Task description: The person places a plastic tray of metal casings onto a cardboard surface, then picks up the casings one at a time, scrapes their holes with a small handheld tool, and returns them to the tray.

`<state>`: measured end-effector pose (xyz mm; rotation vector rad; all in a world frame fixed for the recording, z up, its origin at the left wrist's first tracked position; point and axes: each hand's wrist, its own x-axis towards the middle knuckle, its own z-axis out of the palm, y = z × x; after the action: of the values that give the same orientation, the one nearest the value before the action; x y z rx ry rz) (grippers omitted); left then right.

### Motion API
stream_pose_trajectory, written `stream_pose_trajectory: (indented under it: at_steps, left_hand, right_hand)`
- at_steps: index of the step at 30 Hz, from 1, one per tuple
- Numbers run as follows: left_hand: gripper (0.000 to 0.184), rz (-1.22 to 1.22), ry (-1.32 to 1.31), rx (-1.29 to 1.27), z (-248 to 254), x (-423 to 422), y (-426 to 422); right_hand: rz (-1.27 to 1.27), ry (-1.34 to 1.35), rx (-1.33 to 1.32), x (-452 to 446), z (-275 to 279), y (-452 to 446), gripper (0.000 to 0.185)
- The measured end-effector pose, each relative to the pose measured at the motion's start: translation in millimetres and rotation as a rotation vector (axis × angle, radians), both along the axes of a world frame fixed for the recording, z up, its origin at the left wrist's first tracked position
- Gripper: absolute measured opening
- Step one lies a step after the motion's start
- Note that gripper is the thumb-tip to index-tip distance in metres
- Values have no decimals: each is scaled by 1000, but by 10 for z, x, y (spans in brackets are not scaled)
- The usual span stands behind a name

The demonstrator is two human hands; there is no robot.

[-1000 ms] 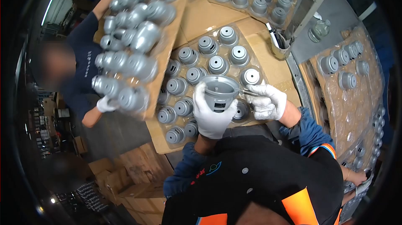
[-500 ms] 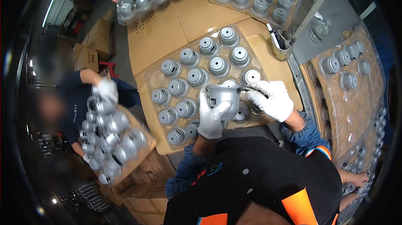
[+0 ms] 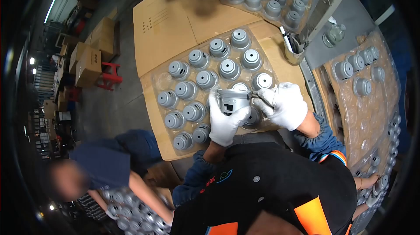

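Note:
My left hand [image 3: 227,123], in a white glove, is closed around a grey cup-shaped housing [image 3: 235,99] with a square cutout in its side. The housing's wide rim faces up. At the right side of that rim, my gloved right hand [image 3: 285,105] pinches a slender dark tool [image 3: 259,96], its tip touching or very near the edge; its exact kind is too small to make out. Below both hands lies a clear plastic tray [image 3: 159,79] carrying rows of similar grey housings [image 3: 206,78], standing with their narrow ends up.
Cardboard [image 3: 175,20] lies under the tray. A pen cup [image 3: 295,53] and a glass bottle [image 3: 334,35] stand at right. More trayed housings [image 3: 273,8] sit at the back, others on a right-hand tray [image 3: 350,99]. One co-worker [image 3: 103,160] bends at lower left; others' hands show right.
The housing in my left hand has turned and tilted slightly, showing its cutout more. The left co-worker has lowered a loaded tray toward lower left. At the top, another tray has moved right.

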<state>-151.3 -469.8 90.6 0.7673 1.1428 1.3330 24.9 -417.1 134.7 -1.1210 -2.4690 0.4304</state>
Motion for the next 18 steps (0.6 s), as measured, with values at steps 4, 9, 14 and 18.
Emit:
stream_pose_trajectory:
  at_steps: [4, 9, 14, 18]
  left_hand:
    - [88, 46, 267, 65, -96, -33, -19]
    - [91, 87, 470, 155, -60, -55, -26]
    - [87, 147, 750, 281, -32, -55, -34]
    - [79, 65, 203, 145, -53, -18, -15]
  right_hand:
    - [-6, -3, 56, -5, -8, -30, 11]
    - [46, -43, 56, -14, -61, -40, 20]
    - [-7, 609, -911, 31, -297, 119, 26]
    - [-111, 1216, -1688, 26, -330, 127, 31]
